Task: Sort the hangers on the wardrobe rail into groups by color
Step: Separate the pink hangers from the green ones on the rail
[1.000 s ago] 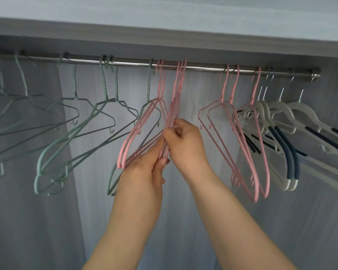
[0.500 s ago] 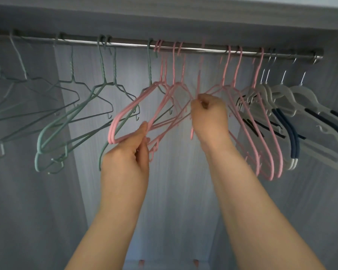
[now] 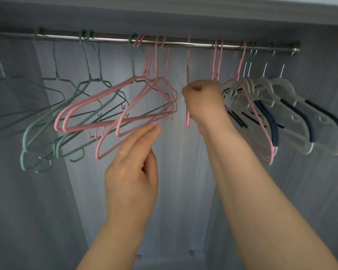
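A metal wardrobe rail [image 3: 193,44] runs across the top. Several green hangers [image 3: 47,121] hang on its left part, and one green hanger's hook sits among the pink ones. A cluster of pink hangers [image 3: 98,106] hangs at the middle. My right hand [image 3: 203,98] is closed on one pink hanger [image 3: 188,75], seen edge-on with its hook at the rail. More pink hangers [image 3: 256,117] hang right of that hand. Several white hangers with dark blue pads [image 3: 300,117] fill the right end. My left hand [image 3: 133,172] is below the pink cluster, fingertips at its lower bars, holding nothing.
The grey wardrobe back wall [image 3: 183,191] is close behind the hangers, and a grey top panel [image 3: 164,14] sits just above the rail. The rail ends at a bracket [image 3: 296,48] on the right.
My right hand has carried one pink hanger to the right, away from the cluster. My left hand has let go of the pink cluster and dropped slightly below it.
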Demonstrator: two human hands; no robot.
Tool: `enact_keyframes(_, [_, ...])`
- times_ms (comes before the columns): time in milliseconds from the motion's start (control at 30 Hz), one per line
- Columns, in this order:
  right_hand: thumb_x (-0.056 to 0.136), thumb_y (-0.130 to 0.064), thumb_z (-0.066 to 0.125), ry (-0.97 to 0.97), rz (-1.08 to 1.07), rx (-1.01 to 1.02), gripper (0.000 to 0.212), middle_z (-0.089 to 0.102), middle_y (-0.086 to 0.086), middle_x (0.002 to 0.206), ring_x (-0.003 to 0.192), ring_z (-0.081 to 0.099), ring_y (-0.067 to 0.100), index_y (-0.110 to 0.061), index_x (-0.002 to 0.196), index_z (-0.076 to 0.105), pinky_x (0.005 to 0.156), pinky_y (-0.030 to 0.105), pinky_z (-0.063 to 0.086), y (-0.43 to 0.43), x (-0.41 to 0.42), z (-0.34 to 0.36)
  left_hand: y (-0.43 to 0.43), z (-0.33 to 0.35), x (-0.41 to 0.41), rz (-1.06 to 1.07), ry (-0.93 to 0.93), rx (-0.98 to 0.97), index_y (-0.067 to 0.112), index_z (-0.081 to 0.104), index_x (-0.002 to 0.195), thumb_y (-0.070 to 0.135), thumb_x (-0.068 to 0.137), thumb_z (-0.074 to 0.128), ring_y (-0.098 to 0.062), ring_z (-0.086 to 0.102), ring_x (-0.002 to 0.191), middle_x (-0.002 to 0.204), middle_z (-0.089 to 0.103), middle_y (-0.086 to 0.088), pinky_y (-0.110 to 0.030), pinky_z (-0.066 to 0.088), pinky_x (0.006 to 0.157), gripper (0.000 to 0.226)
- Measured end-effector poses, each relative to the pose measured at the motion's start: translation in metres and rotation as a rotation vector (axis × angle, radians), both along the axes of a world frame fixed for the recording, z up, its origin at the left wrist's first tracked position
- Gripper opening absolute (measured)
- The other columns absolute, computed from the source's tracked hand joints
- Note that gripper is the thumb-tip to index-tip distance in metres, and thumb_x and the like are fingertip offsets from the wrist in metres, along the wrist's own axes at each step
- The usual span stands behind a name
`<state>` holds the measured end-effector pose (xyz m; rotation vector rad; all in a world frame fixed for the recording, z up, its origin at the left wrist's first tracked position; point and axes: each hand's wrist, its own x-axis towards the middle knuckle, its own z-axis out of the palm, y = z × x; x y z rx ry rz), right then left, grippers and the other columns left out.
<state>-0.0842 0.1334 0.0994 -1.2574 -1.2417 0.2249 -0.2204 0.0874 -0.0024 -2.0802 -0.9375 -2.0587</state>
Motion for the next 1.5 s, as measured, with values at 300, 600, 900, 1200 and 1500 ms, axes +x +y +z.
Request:
enact_keyframes(300, [0.083, -0.004, 0.044, -0.015, -0.034, -0.176, 0.025, 0.041, 0.004, 0.057, 0.045, 0.038, 0.015, -0.012, 0.060, 0.040, 0.040, 0.014, 0.031, -0.003, 0.000, 0.044, -0.006, -0.023, 0.011, -0.119, 0.170, -0.117, 0.023, 0.059, 0.111, 0.010, 0.083, 0.043, -0.001, 0.055, 0.082, 0.112, 0.053, 0.016, -0.010, 0.045, 0.070, 0.035])
enact_keyframes(600, [0.080, 0.005, 0.042, -0.026, -0.031, -0.344, 0.029, 0.037, 0.005, 0.033, 0.016, 0.021, 0.006, -0.007, 0.054, 0.043, 0.034, 0.003, 0.020, -0.006, 0.023, 0.058, -0.009, -0.031, 0.018, -0.216, 0.247, -0.314, 0.031, 0.047, 0.124, 0.012, 0.085, 0.050, -0.007, 0.054, 0.073, 0.109, 0.043, 0.024, -0.021, 0.046, 0.064, 0.043])
enact_keyframes(900, [0.088, -0.002, 0.041, -0.288, 0.074, -0.519, 0.019, 0.068, 0.020, 0.073, 0.071, 0.069, 0.034, 0.008, 0.097, 0.055, 0.074, 0.047, 0.058, -0.046, -0.005, -0.034, 0.009, -0.048, 0.026, -0.391, 0.227, -0.654, 0.024, 0.017, 0.141, 0.017, 0.094, 0.036, -0.013, 0.037, 0.129, 0.147, 0.029, 0.002, -0.028, 0.031, 0.107, 0.051])
enact_keyframes(1200, [0.091, 0.005, 0.032, -0.184, 0.152, -0.515, 0.038, 0.059, -0.002, 0.065, 0.046, 0.053, 0.010, -0.023, 0.081, 0.056, 0.049, 0.028, 0.048, -0.103, 0.026, -0.159, 0.049, -0.080, 0.029, -0.372, 0.174, -0.892, 0.015, 0.015, 0.142, 0.021, 0.093, 0.043, -0.021, 0.028, 0.135, 0.149, 0.023, -0.006, -0.028, 0.020, 0.111, 0.057])
enact_keyframes(1500, [0.080, -0.036, 0.064, -0.396, -0.033, -0.509, 0.014, 0.044, -0.008, 0.050, 0.047, 0.035, 0.002, -0.027, 0.070, 0.060, 0.049, 0.021, 0.033, -0.123, 0.117, -0.217, 0.083, -0.137, -0.023, -0.166, 0.429, -1.210, 0.028, 0.005, 0.143, 0.038, 0.083, 0.059, -0.031, 0.022, 0.136, 0.150, 0.012, -0.017, -0.040, 0.021, 0.110, 0.081])
